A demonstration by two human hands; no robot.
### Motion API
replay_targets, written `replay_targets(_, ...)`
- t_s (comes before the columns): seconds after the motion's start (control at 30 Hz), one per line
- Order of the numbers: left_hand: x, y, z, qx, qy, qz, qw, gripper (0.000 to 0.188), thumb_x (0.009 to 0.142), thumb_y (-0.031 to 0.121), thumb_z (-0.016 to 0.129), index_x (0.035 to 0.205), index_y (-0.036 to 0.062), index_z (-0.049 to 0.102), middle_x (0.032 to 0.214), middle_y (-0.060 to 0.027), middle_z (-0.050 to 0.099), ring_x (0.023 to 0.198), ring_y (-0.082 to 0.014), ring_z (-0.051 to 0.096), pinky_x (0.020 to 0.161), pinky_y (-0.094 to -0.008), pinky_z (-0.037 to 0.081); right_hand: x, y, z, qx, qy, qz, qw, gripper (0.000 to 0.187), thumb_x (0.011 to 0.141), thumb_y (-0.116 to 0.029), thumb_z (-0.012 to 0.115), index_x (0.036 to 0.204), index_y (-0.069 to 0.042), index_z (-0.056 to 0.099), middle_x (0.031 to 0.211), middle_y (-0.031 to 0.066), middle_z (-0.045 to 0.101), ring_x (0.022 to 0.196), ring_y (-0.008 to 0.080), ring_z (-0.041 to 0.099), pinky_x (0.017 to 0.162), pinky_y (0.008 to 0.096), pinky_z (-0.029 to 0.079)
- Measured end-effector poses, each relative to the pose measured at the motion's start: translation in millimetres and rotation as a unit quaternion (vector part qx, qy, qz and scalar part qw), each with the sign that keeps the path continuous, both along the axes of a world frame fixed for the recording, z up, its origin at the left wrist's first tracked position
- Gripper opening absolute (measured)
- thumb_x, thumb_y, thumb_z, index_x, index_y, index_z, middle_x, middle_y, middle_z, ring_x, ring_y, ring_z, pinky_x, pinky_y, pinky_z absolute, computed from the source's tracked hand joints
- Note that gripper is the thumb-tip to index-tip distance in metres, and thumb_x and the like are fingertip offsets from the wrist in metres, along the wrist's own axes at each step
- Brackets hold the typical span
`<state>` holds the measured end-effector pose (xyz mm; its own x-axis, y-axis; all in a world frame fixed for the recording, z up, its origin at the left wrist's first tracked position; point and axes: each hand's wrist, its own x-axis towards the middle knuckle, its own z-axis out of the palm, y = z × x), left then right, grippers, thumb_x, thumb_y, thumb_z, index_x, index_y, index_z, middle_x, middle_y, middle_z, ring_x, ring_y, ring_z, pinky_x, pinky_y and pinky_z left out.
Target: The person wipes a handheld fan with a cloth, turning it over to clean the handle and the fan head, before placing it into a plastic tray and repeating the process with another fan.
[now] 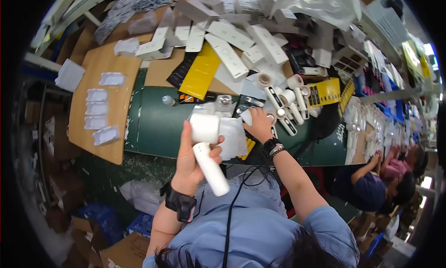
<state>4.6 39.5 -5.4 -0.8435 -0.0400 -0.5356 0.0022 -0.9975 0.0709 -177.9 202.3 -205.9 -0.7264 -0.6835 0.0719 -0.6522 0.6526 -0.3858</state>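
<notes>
Scanning from the left, I count five white blister trays point(96, 111) lying in a column on the wooden board point(106, 82), with a stack of white sheets point(69, 74) just off its far corner. On the green bench point(153, 128) beyond the board sits one small clear bottle point(168, 100), and one yellow card point(200, 72) lies above it.

My left hand point(193, 163) is clamped around the handle of one white handheld device point(207, 152), a cylinder head on a long grip, held tilted above the bench edge in front of my chest. The fingers wrap the grip just under the head. Behind it lies one clear plastic bag point(230, 135), touching the device's head in this view.

My right hand point(259, 125) rests palm-down on the bench just beside the bag, fingers together over a small white piece point(246, 116); I cannot tell whether it grips that piece.

Further right lies a cluster of similar white devices point(290, 105), at least six, too overlapped to count exactly. Many flat white boxes point(232, 45) are piled along the far side. At the far right two other people point(381, 182) sit at the bench.
</notes>
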Motion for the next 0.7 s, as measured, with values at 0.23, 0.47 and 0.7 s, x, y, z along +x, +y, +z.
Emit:
replay_targets(0.23, -0.1, 0.9, 32.0, -0.002, 0.015, 0.029, 0.999, 0.064, 0.084, 0.065, 0.044, 0.117, 0.011, 0.049, 0.089, -0.0149, 0.057, 0.053, -0.015, 0.044, 0.047, -0.0278, 0.042, -6.1, -1.6, 17.0, -0.091, -0.069, -0.047, 0.992, 0.04, 0.071, -0.019, 0.067, 0.108, -0.008, 0.057, 0.105, 0.0113, 0.056, 0.1, 0.03, 0.054, 0.082, 0.0378, 0.044)
replay_targets(0.47, 3.6, 1.2, 47.1, -0.04, 0.052, 0.02, 0.998, 0.064, 0.085, 0.065, 0.041, 0.118, 0.0119, 0.048, 0.089, -0.013, 0.057, 0.055, -0.0153, 0.049, 0.048, -0.0277, 0.043, 29.8, -3.9, 222.0, -0.326, 0.007, 0.165, 0.931, 0.04, 0.068, 0.003, 0.056, 0.105, -0.008, 0.066, 0.107, 0.0184, 0.056, 0.089, 0.0282, 0.057, 0.078, 0.0301, 0.046)
replay_targets(0.7, -9.8, 16.0, 70.8, -0.16, -0.061, 0.029, 0.985, 0.063, 0.087, 0.064, 0.038, 0.119, 0.0104, 0.048, 0.092, -0.008, 0.058, 0.057, -0.0146, 0.053, 0.05, -0.0276, 0.044, 59.6, -18.3, 267.1, -0.237, 0.137, 0.282, 0.919, 0.04, 0.061, -0.01, 0.07, 0.101, -0.016, 0.069, 0.104, 0.011, 0.058, 0.075, 0.0213, 0.054, 0.061, 0.0258, 0.042)
